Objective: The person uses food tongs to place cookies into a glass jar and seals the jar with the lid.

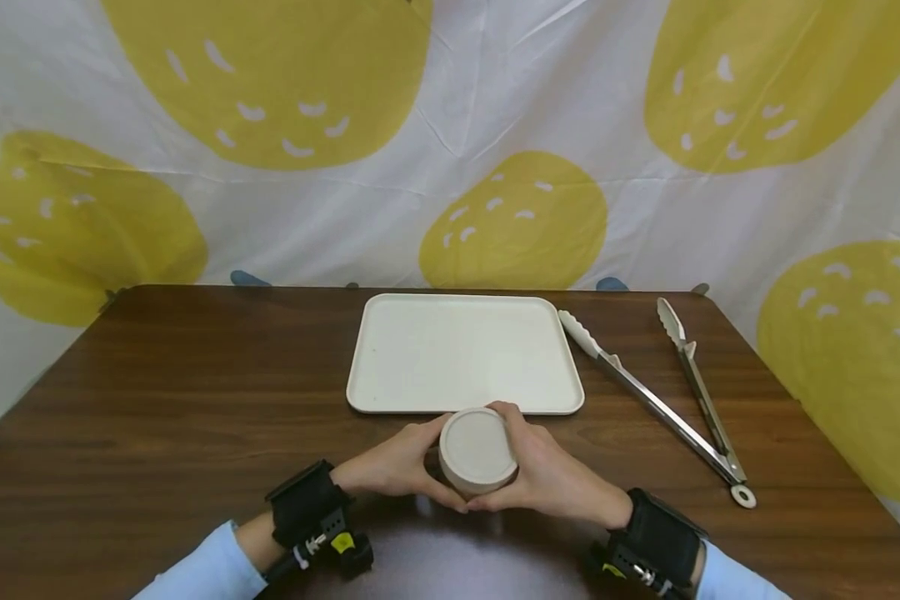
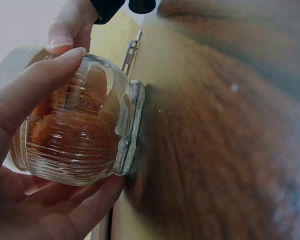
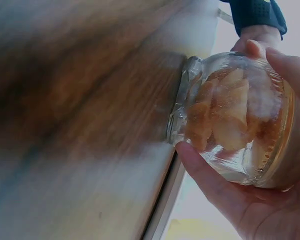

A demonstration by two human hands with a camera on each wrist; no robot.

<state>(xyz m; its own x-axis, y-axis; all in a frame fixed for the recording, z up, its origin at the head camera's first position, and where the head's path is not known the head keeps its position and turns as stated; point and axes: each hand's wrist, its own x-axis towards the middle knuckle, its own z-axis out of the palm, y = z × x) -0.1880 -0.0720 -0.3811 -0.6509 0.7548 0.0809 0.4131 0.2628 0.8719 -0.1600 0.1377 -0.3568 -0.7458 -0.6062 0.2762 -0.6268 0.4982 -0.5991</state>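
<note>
A round glass jar (image 2: pixel 85 135) with a pale beige lid (image 1: pixel 477 448) stands upright just in front of the white tray. Through its ribbed glass, orange-brown pieces (image 3: pixel 222 110) show inside. My left hand (image 1: pixel 397 462) curls round the jar from the left, while my right hand (image 1: pixel 551 473) grips it from the right. Both thumbs meet on the near side. From the head view the glass body is mostly hidden under the lid. In the wrist views the thick glass base is at or very close to the tabletop; whether it touches I cannot tell.
Behind the jar lies a white rectangular tray (image 1: pixel 465 350) on the dark wooden table (image 1: pixel 195 400). Spread metal tongs (image 1: pixel 663 408) with pale tips lie to the right, one tip near the tray's corner. A lemon-patterned cloth (image 1: pixel 495 100) hangs behind the table.
</note>
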